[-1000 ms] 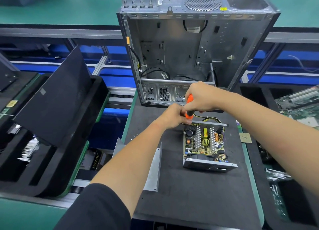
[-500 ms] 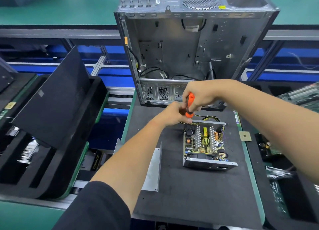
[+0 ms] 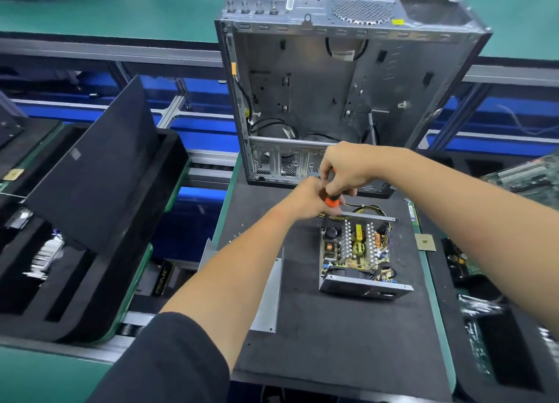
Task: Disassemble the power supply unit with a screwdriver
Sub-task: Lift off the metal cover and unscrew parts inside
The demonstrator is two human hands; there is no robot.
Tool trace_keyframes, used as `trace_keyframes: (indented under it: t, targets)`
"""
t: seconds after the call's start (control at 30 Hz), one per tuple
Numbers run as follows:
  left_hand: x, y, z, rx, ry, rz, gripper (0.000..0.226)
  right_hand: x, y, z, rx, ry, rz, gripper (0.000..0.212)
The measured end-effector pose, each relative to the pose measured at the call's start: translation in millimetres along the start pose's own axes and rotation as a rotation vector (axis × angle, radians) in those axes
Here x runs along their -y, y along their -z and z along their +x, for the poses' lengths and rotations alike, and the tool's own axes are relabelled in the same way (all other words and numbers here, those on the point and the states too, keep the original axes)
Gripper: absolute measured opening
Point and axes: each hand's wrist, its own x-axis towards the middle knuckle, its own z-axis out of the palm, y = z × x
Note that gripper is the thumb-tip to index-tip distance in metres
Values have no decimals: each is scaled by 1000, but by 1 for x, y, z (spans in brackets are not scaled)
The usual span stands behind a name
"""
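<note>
Computer case (image 3: 348, 100) first: it stands open-sided at the far end of your black mat (image 3: 348, 342), stripped to bare metal with a few black cables lying in its bottom. Left of the mat sits a black foam tray (image 3: 90, 281) with a dark panel (image 3: 96, 172) leaning up out of it. On the mat itself, your power supply unit (image 3: 357, 251) lies right of centre with its cover off, so the circuit board, heat sinks and yellow coils face up (the near metal wall is still standing). A bent grey metal cover (image 3: 269, 296) rests on the mat just beside the unit's left side, partly behind your left forearm. A small square chip (image 3: 425, 241) lies at the mat's right edge.

Your right hand (image 3: 348, 169) is curled round the top of the orange-handled screwdriver (image 3: 332, 202), held upright over the unit's far left corner. Your left hand (image 3: 305, 199) closes in against the lower handle, apparently pinching it, though your right hand hides the fingertips. The screwdriver's tip is hidden too.
</note>
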Motion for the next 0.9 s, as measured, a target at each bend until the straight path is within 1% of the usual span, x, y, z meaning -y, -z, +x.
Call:
trace_keyframes:
  t: [0.23, 0.4, 0.9]
  targets:
    - [2, 0, 1, -17, -8, -5, 21, -3, -2, 2, -25, 0, 10, 4]
    - [1, -1, 3, -12, 7, -45, 18, -5, -2, 3, -36, 3, 20, 6]
    - [-1, 1, 4, 13, 9, -19, 17, -8, -3, 3, -34, 24, 15, 5]
